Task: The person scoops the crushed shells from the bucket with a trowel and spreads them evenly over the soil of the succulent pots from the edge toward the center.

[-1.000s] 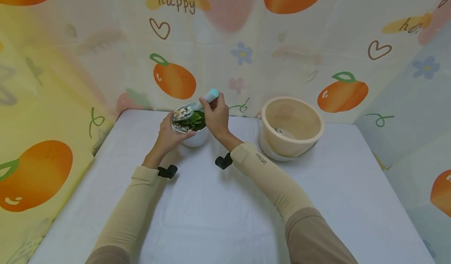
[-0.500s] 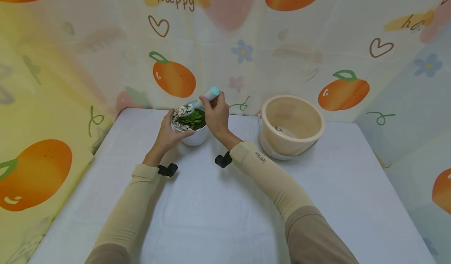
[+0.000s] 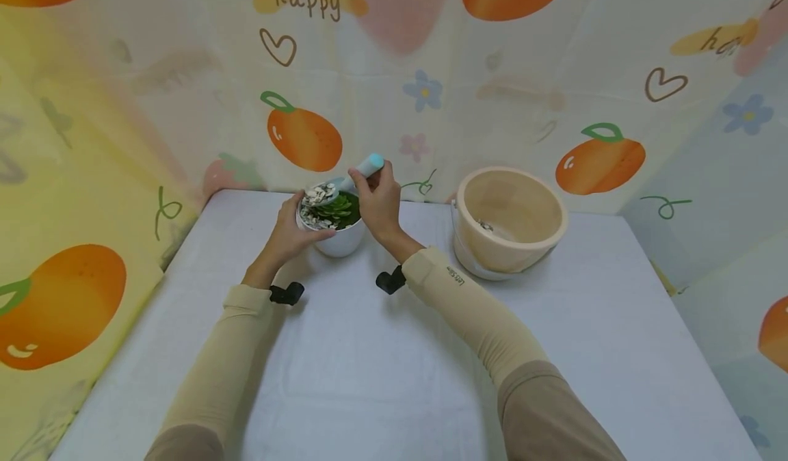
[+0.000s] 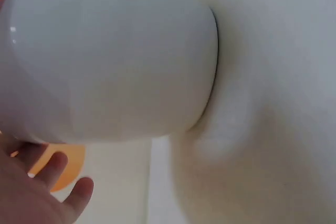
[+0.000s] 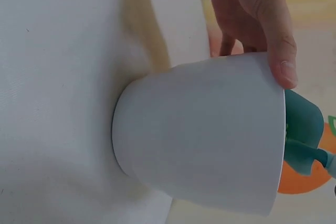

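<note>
Since half a second before, your left elbow had slid a little outward while the spoon (image 3: 345, 184) stayed poised over the pot (image 3: 335, 241). Your left hand (image 3: 289, 232) cupped the pot's near side, thumb curled over the rim, forearm stretched flat above the table (image 3: 382, 365). Your right hand (image 3: 378, 201) pinched the spoon's pale blue handle, wrist bent, with the loaded bowl of the spoon just left of that grip, above the green plant (image 3: 337, 209). There was one pot, one spoon, one plant and one beige bucket (image 3: 507, 218), well to the right of your right hand. The right wrist view showed the thumb on the rim and the plant's leaves beyond it; the left wrist view showed only the pot's (image 4: 110, 61) smooth wall.
</note>
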The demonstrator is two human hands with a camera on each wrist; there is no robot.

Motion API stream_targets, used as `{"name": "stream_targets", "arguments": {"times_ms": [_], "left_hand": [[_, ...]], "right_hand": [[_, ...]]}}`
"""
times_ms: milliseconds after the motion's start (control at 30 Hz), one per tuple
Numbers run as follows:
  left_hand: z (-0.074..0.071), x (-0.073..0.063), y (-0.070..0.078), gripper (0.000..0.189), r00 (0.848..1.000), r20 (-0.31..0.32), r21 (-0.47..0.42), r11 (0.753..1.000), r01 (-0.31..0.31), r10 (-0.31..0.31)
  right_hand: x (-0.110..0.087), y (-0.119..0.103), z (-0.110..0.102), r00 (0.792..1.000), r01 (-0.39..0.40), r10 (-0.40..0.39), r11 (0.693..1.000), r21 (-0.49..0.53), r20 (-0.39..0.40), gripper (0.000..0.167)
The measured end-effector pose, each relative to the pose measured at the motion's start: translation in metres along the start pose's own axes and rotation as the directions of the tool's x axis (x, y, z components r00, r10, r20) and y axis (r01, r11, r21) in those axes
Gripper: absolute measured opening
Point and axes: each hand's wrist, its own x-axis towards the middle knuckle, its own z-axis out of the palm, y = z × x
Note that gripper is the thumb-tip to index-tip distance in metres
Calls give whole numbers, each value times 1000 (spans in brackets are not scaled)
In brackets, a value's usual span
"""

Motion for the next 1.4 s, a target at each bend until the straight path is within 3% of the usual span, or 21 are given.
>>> {"name": "stream_targets", "arguments": {"times_ms": [200,600,967,1200,1400], "left_hand": [[-1,2,-6,113,999,32,-56,998,35,-33],[11,-2,-6,111,996,-83,-65,997,-36,30],[15,-7,1,107,991,-137,-47,999,-3,-4],[20,-11,2,104,981,-191,-26,999,-26,21],[14,-10,2,105,989,-142,-8,999,-33,32]], "right_hand": [[-1,-2,-1,1000,2,-2,1000,-3,18,32],[-2,-8,-4,997,62,-62,998,13,34,31],[-1,-11,-8,998,66,-66,998,-10,0,31],[-2,-8,-6,999,52,-52,998,-22,2,31],[-3,-6,-4,999,33,-32,999,-29,9,31]]}}
